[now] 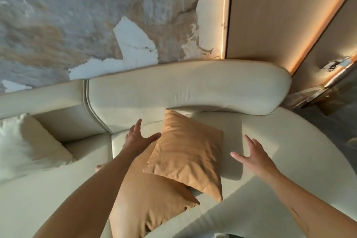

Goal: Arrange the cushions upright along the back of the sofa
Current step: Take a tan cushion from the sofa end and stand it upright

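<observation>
Cushions: two tan ones lay on the cream sofa (270,141) seat. Upper tan cushion (187,154) leaned tilted, top corner touching the backrest (183,91), overlapping the lower tan cushion (150,199) lying flat. White fluffy cushion (29,141) sat in the left section. Left hand (137,137) hovered beside the upper cushion, fingers spread, thumb near its edge. Right hand (255,154) hovered apart, fingers spread, holding nothing.
</observation>
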`<state>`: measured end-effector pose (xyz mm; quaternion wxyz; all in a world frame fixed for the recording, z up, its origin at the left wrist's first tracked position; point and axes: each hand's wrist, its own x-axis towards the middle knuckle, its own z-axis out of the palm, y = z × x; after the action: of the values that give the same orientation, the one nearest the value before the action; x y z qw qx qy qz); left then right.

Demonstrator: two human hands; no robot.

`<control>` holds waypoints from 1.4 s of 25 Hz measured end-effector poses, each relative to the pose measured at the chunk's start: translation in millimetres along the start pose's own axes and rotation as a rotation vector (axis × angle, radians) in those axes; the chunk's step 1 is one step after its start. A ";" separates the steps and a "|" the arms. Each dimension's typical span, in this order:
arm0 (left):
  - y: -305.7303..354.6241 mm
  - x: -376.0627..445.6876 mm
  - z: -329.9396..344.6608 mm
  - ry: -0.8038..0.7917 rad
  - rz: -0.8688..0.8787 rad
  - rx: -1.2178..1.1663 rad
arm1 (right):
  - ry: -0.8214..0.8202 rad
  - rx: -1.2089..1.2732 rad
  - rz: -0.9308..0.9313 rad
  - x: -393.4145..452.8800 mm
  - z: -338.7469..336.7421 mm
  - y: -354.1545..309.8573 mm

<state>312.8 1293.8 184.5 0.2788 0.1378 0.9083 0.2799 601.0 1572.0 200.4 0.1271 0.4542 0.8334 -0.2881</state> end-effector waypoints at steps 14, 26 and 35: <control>-16.9 56.6 152.8 0.069 -0.206 0.054 | -0.305 0.377 0.083 158.2 121.3 81.7; -39.6 139.8 188.5 -0.064 -0.221 0.011 | -0.484 0.727 0.321 222.5 196.3 78.6; -24.1 128.2 175.2 -0.099 -0.205 -0.103 | -0.411 0.904 0.418 204.4 174.8 66.6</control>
<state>309.3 1402.1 -5.2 0.3570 0.0435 0.8871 0.2891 534.1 1635.7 -60.9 0.1339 0.5540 0.4762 -0.6696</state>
